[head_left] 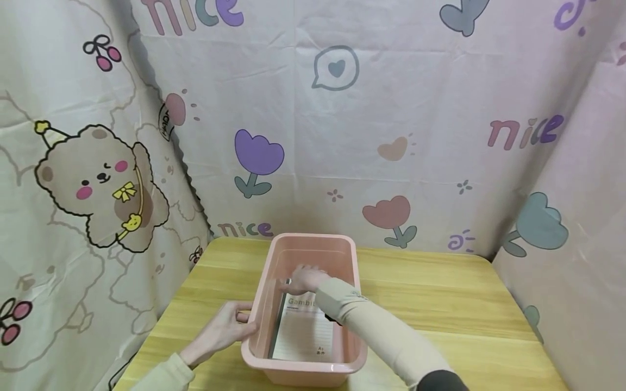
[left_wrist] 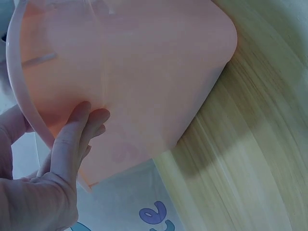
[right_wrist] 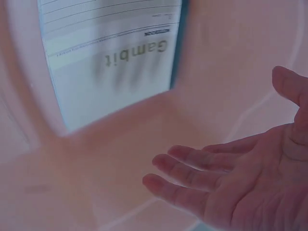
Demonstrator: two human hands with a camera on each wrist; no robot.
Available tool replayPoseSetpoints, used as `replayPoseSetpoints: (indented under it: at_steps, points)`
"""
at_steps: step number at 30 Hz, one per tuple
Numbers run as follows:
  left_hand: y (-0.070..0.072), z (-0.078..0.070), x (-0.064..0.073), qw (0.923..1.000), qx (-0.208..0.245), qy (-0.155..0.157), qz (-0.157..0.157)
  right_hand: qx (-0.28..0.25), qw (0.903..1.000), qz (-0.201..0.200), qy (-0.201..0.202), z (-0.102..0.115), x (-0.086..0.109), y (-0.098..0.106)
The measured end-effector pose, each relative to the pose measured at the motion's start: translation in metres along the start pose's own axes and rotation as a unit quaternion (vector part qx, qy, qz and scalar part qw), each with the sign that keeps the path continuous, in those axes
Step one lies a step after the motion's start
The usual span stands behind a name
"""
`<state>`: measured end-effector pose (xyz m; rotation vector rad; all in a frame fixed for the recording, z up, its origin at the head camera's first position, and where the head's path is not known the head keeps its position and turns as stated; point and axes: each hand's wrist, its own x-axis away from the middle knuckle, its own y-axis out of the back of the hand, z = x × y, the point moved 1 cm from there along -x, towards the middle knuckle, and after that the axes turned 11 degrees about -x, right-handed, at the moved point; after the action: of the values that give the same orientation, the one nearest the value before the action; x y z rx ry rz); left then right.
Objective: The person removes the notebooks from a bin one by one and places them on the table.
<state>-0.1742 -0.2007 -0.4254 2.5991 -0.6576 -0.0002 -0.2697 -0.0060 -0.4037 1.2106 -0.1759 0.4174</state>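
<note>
A pink plastic bin point(head_left: 304, 374) stands on the wooden table, and a notebook point(head_left: 303, 336) with "Gambit" printed on its cover lies flat on its floor. My left hand point(head_left: 222, 331) holds the bin's left rim; in the left wrist view its fingers point(left_wrist: 72, 139) press the outer wall while the thumb goes over the rim. Inside the bin, over the notebook's far end, is my right hand point(head_left: 307, 279). The right wrist view has its fingers point(right_wrist: 192, 180) extended and holding nothing, with the notebook's cover point(right_wrist: 110, 62) beyond them.
The wooden table point(head_left: 430, 304) extends to both sides of the bin. A patterned curtain point(head_left: 303, 119) hangs along the table's back edge, with more cloth at the left and right. The bin's far wall rises close to the curtain.
</note>
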Motion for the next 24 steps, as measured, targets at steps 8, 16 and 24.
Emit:
replayPoseSetpoints:
  at_steps: [8,16,24]
  points:
    - [-0.002,-0.001,0.001,0.9999,-0.008,-0.011,-0.007,-0.032,0.9991,-0.013,-0.025,-0.001,-0.016,-0.022]
    - [-0.003,0.000,0.003,0.9997,-0.013,-0.017,-0.009,-0.096,0.9947,-0.021,-0.029,-0.016,-0.024,-0.048]
    - [-0.005,-0.001,0.003,0.9992,-0.026,-0.022,-0.020,-0.012,0.9984,-0.051,-0.017,-0.024,-0.038,-0.074]
